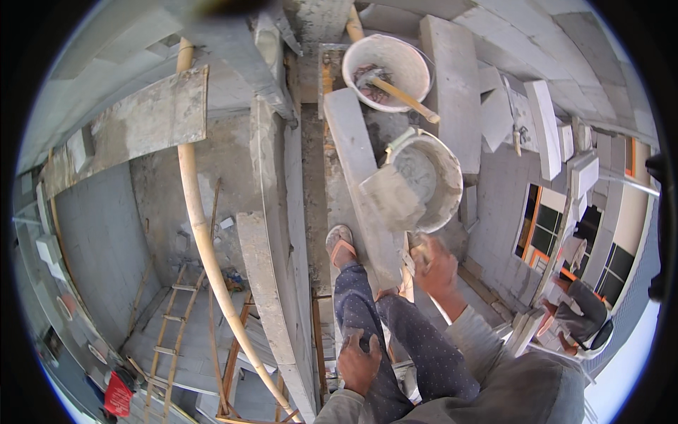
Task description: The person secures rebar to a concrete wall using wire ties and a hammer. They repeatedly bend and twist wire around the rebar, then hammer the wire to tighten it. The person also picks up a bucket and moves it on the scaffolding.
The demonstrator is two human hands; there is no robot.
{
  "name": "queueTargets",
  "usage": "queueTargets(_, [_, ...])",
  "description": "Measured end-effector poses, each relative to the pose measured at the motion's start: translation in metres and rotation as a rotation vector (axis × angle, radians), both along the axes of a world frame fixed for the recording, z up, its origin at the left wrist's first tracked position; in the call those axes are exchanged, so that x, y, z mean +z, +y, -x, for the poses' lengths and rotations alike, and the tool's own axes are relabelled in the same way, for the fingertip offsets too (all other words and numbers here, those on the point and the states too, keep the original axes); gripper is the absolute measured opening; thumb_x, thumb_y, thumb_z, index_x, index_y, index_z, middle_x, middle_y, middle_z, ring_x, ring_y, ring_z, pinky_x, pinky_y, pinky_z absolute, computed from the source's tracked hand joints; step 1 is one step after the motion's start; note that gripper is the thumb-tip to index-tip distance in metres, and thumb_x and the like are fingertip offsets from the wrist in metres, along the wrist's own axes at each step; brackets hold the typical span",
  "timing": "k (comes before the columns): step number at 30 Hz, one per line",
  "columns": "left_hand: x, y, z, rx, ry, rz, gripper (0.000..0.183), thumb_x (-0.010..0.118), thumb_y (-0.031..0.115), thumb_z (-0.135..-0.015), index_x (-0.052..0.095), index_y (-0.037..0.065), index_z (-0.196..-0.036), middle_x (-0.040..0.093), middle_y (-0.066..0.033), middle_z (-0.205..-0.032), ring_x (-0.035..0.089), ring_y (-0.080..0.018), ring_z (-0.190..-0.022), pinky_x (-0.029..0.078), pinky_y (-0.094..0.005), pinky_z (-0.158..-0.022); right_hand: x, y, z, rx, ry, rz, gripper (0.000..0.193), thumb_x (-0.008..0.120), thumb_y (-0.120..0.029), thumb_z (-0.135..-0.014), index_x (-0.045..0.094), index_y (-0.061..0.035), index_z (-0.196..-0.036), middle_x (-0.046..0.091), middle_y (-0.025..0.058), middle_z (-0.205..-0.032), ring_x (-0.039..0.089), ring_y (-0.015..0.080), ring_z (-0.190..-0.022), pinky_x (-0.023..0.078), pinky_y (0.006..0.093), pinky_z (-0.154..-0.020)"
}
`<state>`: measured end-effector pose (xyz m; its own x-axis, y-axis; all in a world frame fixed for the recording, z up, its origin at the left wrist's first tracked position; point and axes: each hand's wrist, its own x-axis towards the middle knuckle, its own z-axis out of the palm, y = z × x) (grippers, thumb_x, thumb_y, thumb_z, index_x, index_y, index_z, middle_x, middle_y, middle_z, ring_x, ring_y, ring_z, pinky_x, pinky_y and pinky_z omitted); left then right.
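Note:
My right hand (436, 270), slightly blurred, is closed at the handle end of a broad, mortar-coated trowel (393, 198). The trowel's blade overlaps the near rim of a white bucket (452, 166) with wet grey mortar inside. On my left thigh rests my left hand (359, 364), fingers bent and apart, with nothing in it. A long light-grey block (349, 134) lies left of the bucket, partly under the trowel. Beyond stands a second bucket (413, 60), a tool with a yellow wooden handle (402, 97) leaning out of it.
A narrow wall (272, 283) runs along my left side. Past it are a thick bamboo pole (194, 205), a bamboo ladder (169, 332) and a lower floor. A large block (452, 92) lies right of the buckets. Another person (583, 311) is at the far right.

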<state>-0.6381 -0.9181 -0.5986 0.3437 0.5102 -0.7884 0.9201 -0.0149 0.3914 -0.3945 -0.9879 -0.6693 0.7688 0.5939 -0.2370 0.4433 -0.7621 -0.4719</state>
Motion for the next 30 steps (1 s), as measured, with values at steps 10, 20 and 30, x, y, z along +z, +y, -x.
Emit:
queueTargets(10, [0.000, -0.016, 0.003, -0.150, 0.089, 0.051, 0.047, 0.067, 0.038, -0.089, 0.069, 0.002, -0.118, 0.070, -0.0233, -0.114, 0.067, -0.0407, -0.106, 0.052, -0.0462, -0.093, -0.151, -0.046, -0.088, 0.025, 0.084, 0.279, 0.043, 0.071, -0.023, -0.081, 0.068, -0.0037, -0.119, 0.069, 0.0222, -0.107, 0.068, 0.0385, -0.100, 0.054, 0.0473, -0.090])
queueTargets(20, [0.007, -0.011, -0.004, -0.125, 0.088, 0.050, 0.046, 0.066, 0.037, -0.089, 0.067, 0.002, -0.119, 0.069, -0.0218, -0.114, 0.067, -0.0402, -0.104, 0.053, -0.0466, -0.092, -0.076, -0.075, -0.039, -0.224, 0.051, -0.148, 0.038, 0.071, -0.018, -0.087, 0.067, 0.0033, -0.118, 0.070, 0.0235, -0.103, 0.069, 0.0389, -0.096, 0.054, 0.0412, -0.084])
queueTargets(30, [0.010, 0.003, -0.010, 0.031, 0.074, 0.092, 0.047, 0.067, 0.040, -0.089, 0.068, 0.004, -0.119, 0.069, -0.0213, -0.114, 0.067, -0.0400, -0.104, 0.054, -0.0465, -0.090, 0.027, 0.138, 0.044, -0.263, 0.738, -0.446, 0.046, 0.070, -0.024, -0.095, 0.061, 0.0080, -0.126, 0.068, 0.0094, -0.094, 0.067, 0.0192, -0.078, 0.055, 0.0307, -0.072])
